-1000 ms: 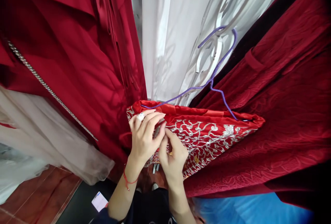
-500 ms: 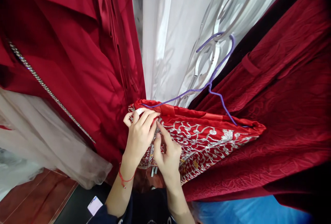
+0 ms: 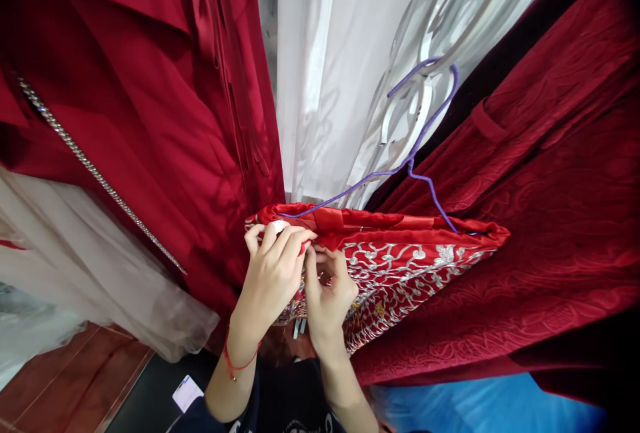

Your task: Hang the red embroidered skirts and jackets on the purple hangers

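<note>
A red garment (image 3: 395, 256) with silver embroidery hangs by its satin top edge from a purple wire hanger (image 3: 350, 188). My left hand (image 3: 275, 270), with a red string bracelet (image 3: 230, 360) on its wrist, is closed on the edge, left of the middle. Something small and white (image 3: 278, 225) shows at its fingers; I cannot tell if it is a ring or a tag. Close beside it, my right hand (image 3: 330, 296) pinches the embroidered front just under the edge. The fingertips of both hands nearly meet, and the cloth between them is mostly hidden.
The hanger hooks onto a white scrolled metal rack (image 3: 425, 100). Plain dark red cloth (image 3: 150, 100) with a rhinestone strip hangs at left, textured dark red cloth (image 3: 560, 173) at right. White fabric (image 3: 305, 86) hangs behind. A white card (image 3: 187, 393) lies low on a dark surface.
Both hands and the garment's left edge sit slightly lower in view. My right thumb and fingers have drawn closer together on the cloth, while my left hand keeps its grip.
</note>
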A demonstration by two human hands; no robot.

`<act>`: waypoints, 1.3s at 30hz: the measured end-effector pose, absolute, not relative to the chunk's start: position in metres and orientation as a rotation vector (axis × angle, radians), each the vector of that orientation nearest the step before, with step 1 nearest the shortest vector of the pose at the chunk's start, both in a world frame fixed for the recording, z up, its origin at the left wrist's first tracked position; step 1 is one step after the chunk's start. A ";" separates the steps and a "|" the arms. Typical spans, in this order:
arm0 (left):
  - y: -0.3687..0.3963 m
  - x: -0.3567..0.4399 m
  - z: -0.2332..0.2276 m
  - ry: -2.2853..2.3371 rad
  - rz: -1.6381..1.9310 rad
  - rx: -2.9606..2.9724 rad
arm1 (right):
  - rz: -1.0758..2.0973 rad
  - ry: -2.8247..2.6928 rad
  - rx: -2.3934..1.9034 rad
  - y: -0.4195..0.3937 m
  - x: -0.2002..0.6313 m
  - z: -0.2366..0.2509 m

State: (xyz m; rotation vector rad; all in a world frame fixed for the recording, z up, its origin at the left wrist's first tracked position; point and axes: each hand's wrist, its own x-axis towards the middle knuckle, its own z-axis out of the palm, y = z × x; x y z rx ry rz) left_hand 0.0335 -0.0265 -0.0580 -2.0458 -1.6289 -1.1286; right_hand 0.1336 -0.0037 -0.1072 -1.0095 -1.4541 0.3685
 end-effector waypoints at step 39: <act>-0.035 0.038 -0.058 -1.660 -1.249 -2.021 | 0.702 -1.412 -0.967 -0.015 0.134 -0.121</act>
